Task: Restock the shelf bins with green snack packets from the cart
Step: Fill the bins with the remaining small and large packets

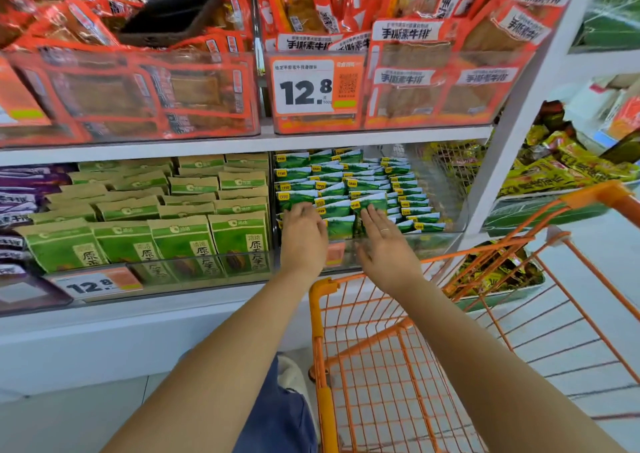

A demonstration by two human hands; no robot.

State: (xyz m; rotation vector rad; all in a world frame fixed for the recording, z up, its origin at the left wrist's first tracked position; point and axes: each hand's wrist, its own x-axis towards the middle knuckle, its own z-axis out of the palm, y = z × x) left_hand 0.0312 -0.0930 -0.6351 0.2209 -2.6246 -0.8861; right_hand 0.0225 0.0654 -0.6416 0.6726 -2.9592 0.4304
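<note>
Cart [408,366]: nearest, orange wire, basket looks bare.
Left hand [303,234]: fingers relaxed, resting on front packets.
Right hand [388,245]: fingers straight, holding nothing.
Green snack packets [349,189]: in clear shelf bin [450,189] (rows overlapping); press fronts level, gently.

Green-and-white packets [346,189], orange cart [381,348]

Bare forearms, no sleeves; thin ring [384,230] on right hand [388,245]; blue trousers [277,418].
</note>
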